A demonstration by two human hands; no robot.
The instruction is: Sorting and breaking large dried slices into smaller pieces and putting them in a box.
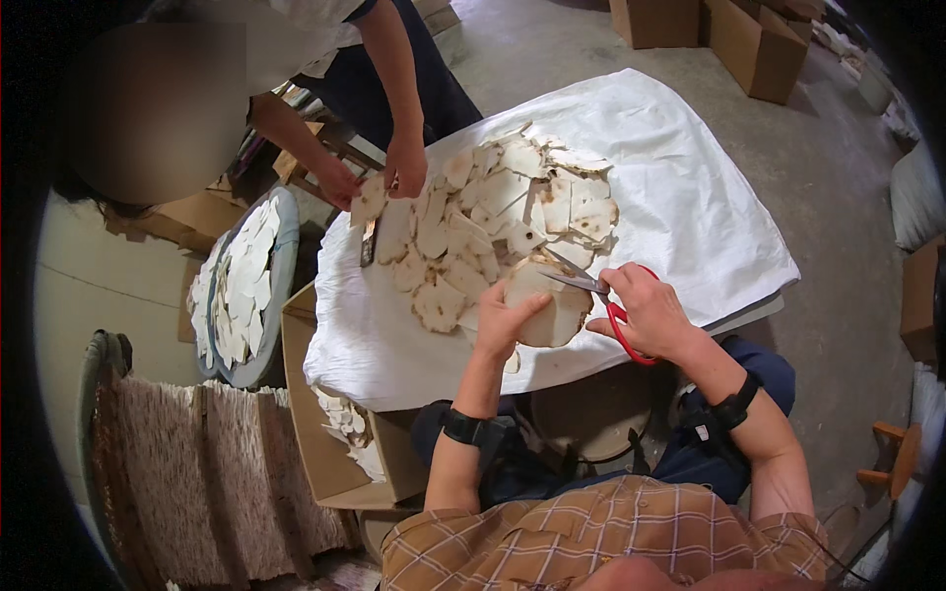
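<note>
My left hand [506,314] grips a roundish, pale flat slice [554,314] with a ragged brown rim, thumb on its face. Red-handled scissors [621,329] are in my right hand [650,306], with the blades parted near the upper right of the slice. One blade lies across the slice's face. Beyond both hands spreads a heap of similar pale slices [506,196], many with brown spots or edges. The heap rests on a white woven cloth [687,170] covering a table. Whether the blades touch the slice is hard to tell.
A co-worker's hands [405,166] hold another slice [368,199] at the far left, near a dark-handled blade [368,244]. Left of the table are a round tray [287,221] of white pieces and a cardboard box [325,458] with scraps. More boxes [761,52] stand behind.
</note>
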